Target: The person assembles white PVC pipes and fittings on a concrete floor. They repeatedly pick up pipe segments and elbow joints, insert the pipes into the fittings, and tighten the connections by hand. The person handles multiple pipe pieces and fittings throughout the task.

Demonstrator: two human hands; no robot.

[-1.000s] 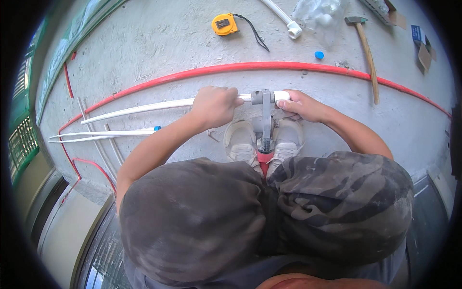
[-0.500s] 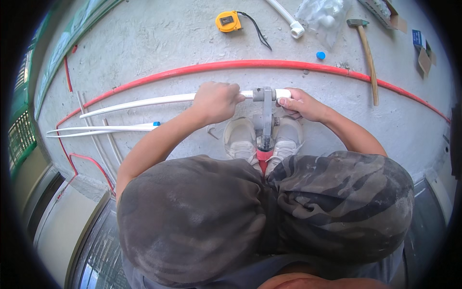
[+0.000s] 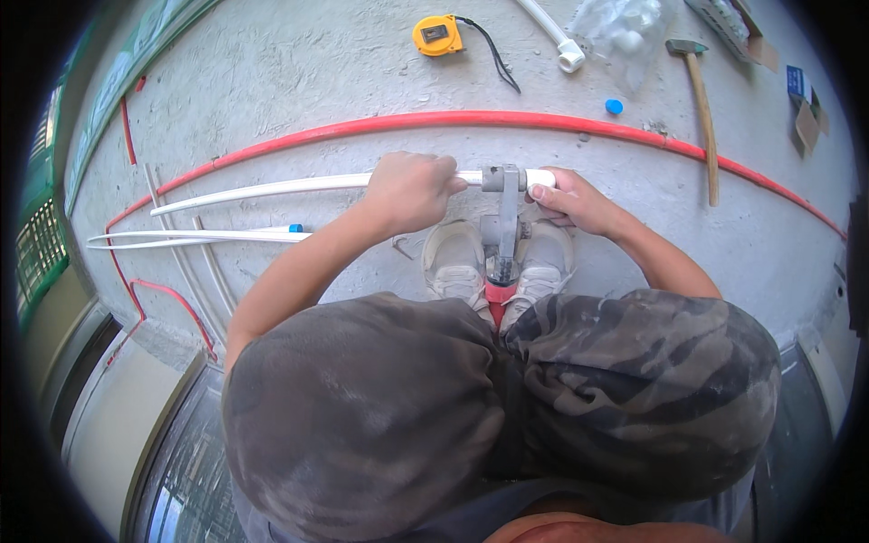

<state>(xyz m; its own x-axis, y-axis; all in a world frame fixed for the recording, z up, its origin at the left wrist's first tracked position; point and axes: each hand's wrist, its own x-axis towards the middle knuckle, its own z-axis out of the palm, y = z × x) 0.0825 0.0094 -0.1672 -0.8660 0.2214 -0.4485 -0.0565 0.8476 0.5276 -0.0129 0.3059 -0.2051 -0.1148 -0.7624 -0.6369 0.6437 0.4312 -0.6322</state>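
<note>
My left hand (image 3: pixel 412 192) is closed round a long white plastic pipe (image 3: pixel 281 186) that runs off to the left. The pipe's right end meets the grey die on the heating plate of a pipe welding tool (image 3: pixel 509 201). On the die's other side, a short white pipe fitting (image 3: pixel 540 177) is pinched between the thumb and fingers of my right hand (image 3: pixel 579 201). Upright between my two shoes (image 3: pixel 453 258), the tool shows a red lower part. A second grey die sits lower on the plate, with nothing on it. The joints inside the dies are hidden.
A red pipe (image 3: pixel 362 127) crosses the floor beyond my hands. Past it lie a yellow tape measure (image 3: pixel 437 36), a white pipe with an elbow (image 3: pixel 568 56), a bag of fittings (image 3: pixel 625 32), a blue cap (image 3: pixel 614 107) and a hammer (image 3: pixel 702 118). More white pipes (image 3: pixel 208 237) lie left.
The whole view has shifted slightly, so the floor items sit a little further right. Both hands keep their hold on the pipe and the fitting, with no clear movement against the tool.
</note>
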